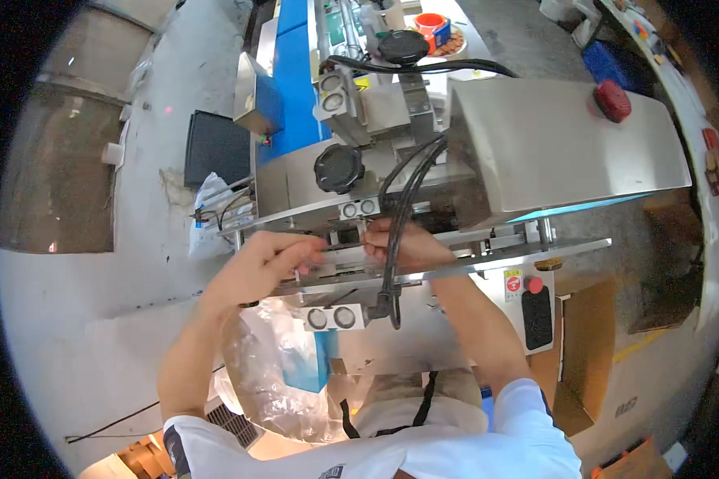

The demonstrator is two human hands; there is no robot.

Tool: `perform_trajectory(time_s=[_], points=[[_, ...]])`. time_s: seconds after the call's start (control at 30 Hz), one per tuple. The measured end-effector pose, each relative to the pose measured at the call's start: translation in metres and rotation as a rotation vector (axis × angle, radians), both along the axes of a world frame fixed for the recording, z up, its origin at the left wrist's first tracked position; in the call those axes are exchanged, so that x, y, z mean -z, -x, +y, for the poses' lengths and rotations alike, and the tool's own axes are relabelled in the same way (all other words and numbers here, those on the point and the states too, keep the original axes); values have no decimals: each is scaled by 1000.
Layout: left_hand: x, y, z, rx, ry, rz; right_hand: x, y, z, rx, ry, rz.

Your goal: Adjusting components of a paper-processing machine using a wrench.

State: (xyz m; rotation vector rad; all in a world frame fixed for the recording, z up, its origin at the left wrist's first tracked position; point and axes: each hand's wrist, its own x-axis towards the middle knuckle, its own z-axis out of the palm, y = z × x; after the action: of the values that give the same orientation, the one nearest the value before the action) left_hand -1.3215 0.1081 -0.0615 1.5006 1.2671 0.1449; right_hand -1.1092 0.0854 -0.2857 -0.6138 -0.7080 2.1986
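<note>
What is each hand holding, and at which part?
It cannot be told: the left hand and the right hand both reach into the steel machine, fingertips hidden.

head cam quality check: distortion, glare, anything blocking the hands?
Head view: strong fisheye, machine edges bow toward the black rim; bright glare washes the steel housing and floor; black cables cross the right hand; left hand reasonably sharp, fingertips slightly soft.
</note>
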Motion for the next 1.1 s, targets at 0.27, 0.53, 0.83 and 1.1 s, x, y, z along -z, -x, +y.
perform_trajectory(time_s=[0.27, 0.53, 0.83, 1.1], points=[[82, 56, 33, 454, -348, 459, -45, -6, -1, 32, 147, -113], [122, -6, 36, 786, -246, 504, -26, -3, -1, 10, 112, -103], [153, -26, 37, 683, -57, 181, -2, -20, -14, 171, 112, -158], [174, -27, 39, 685, 53, -95, 73, -11, -40, 308, 291, 188]])
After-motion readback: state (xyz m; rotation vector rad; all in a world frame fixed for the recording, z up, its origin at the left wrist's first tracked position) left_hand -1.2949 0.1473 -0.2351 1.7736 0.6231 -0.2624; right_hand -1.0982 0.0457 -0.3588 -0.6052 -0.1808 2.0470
